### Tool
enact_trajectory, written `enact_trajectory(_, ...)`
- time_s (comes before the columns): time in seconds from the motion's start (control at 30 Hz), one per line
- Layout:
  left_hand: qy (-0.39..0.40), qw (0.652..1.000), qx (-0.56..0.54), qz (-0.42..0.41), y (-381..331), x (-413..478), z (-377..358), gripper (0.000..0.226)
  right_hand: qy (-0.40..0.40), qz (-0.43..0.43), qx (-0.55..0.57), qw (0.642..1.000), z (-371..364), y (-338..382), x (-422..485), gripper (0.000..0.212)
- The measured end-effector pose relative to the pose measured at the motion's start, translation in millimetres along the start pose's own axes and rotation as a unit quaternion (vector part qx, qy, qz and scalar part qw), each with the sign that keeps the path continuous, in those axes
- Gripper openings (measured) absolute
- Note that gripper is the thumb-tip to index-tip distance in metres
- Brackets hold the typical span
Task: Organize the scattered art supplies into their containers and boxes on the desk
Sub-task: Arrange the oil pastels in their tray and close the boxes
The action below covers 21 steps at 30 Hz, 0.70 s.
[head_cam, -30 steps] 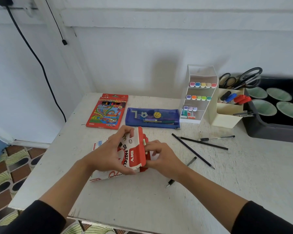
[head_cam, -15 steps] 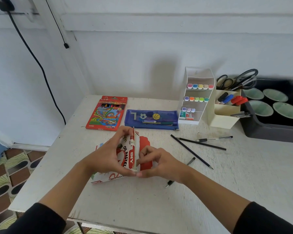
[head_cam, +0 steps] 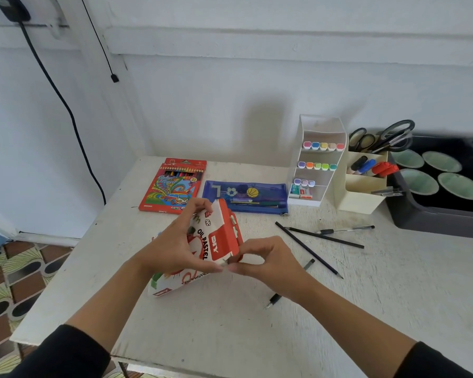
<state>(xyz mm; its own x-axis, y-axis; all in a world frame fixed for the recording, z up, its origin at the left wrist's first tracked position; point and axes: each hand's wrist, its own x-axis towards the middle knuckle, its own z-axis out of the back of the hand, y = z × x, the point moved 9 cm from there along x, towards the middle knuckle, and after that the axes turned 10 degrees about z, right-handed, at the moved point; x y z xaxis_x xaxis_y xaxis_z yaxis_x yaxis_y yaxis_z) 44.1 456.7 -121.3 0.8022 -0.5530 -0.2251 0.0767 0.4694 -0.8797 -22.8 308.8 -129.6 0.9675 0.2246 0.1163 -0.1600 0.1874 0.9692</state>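
The pastel box [head_cam: 210,241] stood tilted on its lower edge near the middle of the desk [head_cam: 230,336], with loose pencils [head_cam: 309,248] lying well apart at its 3 o'clock. The left hand [head_cam: 172,246] clasped the box from 9 o'clock, fingers over the far edge and thumb under the near one, while the right hand [head_cam: 268,260] pinched the near corner of the red flap [head_cam: 224,238] from about 4 o'clock. It looked like light, thin card that would buckle if squeezed, so the stiffer edges and corners seemed the best places to hold.
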Motion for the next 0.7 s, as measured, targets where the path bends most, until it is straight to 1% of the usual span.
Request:
enact_trajectory(0.07,-0.023,0.997,0.074,-0.002,-1.0,3.1,0.2,0.100,-0.014,-0.051,0.020,0.998,3.5,-11.5,-3.5,0.023)
enact_trajectory(0.13,-0.051,0.986,0.158,-0.025,-6.7,6.8,-1.3,0.095,-0.049,-0.090,0.045,0.994,9.3,-19.9,-6.5,0.018)
enact_trajectory(0.2,-0.073,0.978,0.195,-0.033,-11.4,9.8,-1.7,0.091,-0.078,-0.097,0.063,0.990,14.9,-20.2,-6.6,0.017)
enact_trajectory(0.27,-0.106,0.973,0.205,-0.030,-17.1,11.6,1.0,0.091,-0.096,-0.090,0.089,0.987,19.4,-13.3,-4.2,0.024)
enact_trajectory(0.37,-0.187,0.964,0.182,-0.050,-38.0,6.9,8.8,0.090,-0.123,-0.048,0.104,0.986,28.3,6.8,4.2,0.031)
enact_trajectory(0.47,-0.278,0.950,0.120,-0.076,-57.2,-0.2,18.1,0.083,-0.153,0.016,0.013,0.988,42.1,30.4,18.4,0.029)
enact_trajectory(0.53,-0.323,0.939,0.091,-0.073,-64.1,-3.8,25.4,0.069,-0.174,0.029,-0.001,0.984,51.7,38.8,28.4,0.025)
enact_trajectory(0.6,-0.348,0.933,0.070,-0.064,-67.1,-6.5,33.2,0.050,-0.182,0.036,-0.001,0.983,61.7,45.4,38.0,0.020)
enact_trajectory(0.67,-0.343,0.938,0.026,-0.048,-63.5,-8.2,39.1,0.036,-0.170,0.042,-0.030,0.984,68.8,52.7,46.7,0.017)
enact_trajectory(0.7,-0.336,0.941,0.009,-0.043,-61.2,-9.6,41.0,0.033,-0.161,0.044,-0.052,0.985,70.6,55.8,49.9,0.016)
